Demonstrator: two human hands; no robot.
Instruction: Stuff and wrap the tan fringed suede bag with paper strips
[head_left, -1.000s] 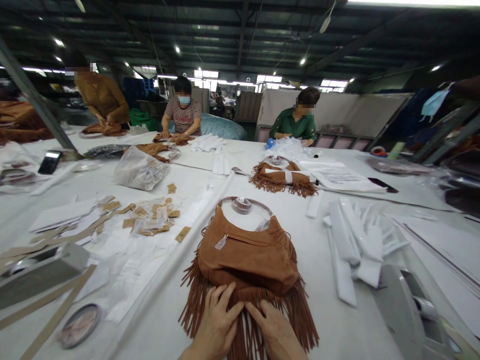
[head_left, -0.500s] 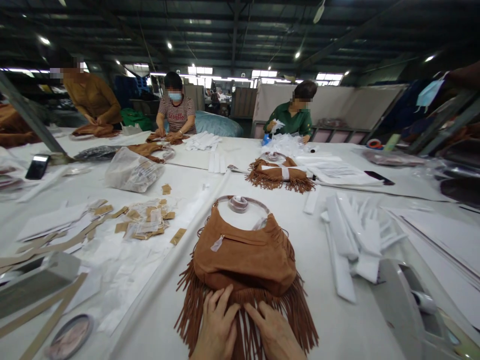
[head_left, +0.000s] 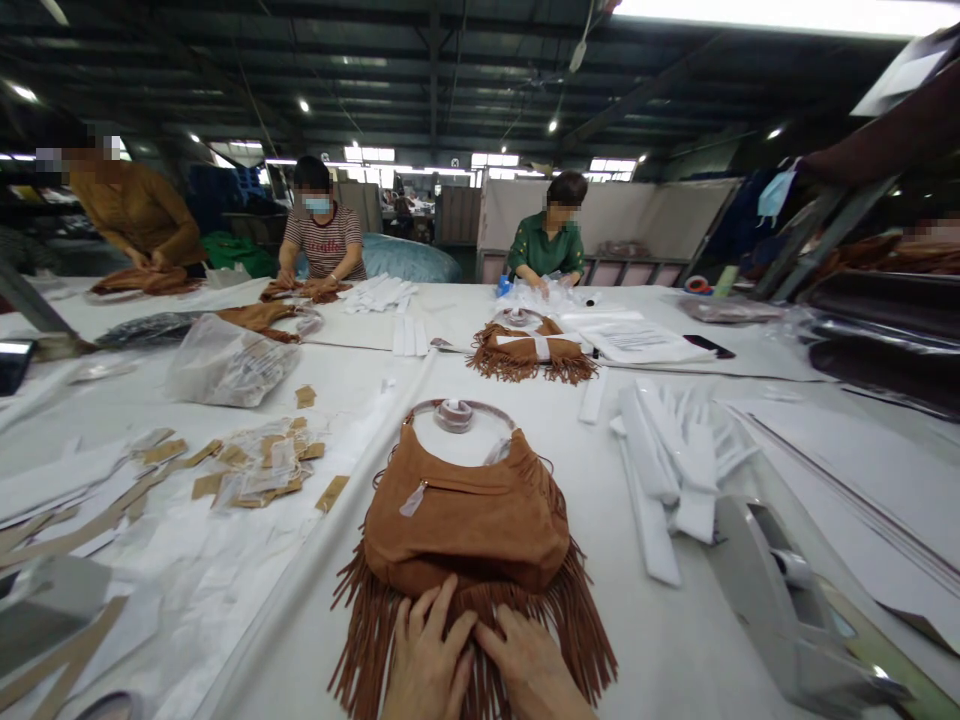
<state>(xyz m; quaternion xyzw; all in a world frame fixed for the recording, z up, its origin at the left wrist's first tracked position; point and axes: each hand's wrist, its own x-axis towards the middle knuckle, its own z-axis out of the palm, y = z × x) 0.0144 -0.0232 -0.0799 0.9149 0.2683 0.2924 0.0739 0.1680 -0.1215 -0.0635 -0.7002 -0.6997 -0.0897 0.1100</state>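
Note:
A brown suede bag point(head_left: 465, 515) with a long fringe point(head_left: 577, 630) lies flat on the white table point(head_left: 675, 650) right in front of me. Its ring handle point(head_left: 456, 413) points away from me and is wrapped at the top. My left hand point(head_left: 427, 660) and my right hand point(head_left: 529, 665) lie side by side on the fringe at the bag's near edge. The fingers of both are stretched out flat on the strands and almost touch each other. Neither hand grips anything.
A tape dispenser point(head_left: 780, 600) stands at my right, with folded white strips point(head_left: 675, 460) beyond it. Brown tags point(head_left: 262, 465) and paper lie at my left. A second fringed bag point(head_left: 525, 352) lies farther off. Three people work along the far side of the table.
The view has shifted slightly, so everything sits further left in the frame. My hands stay on the fringe, a little lower in the frame and closer together.

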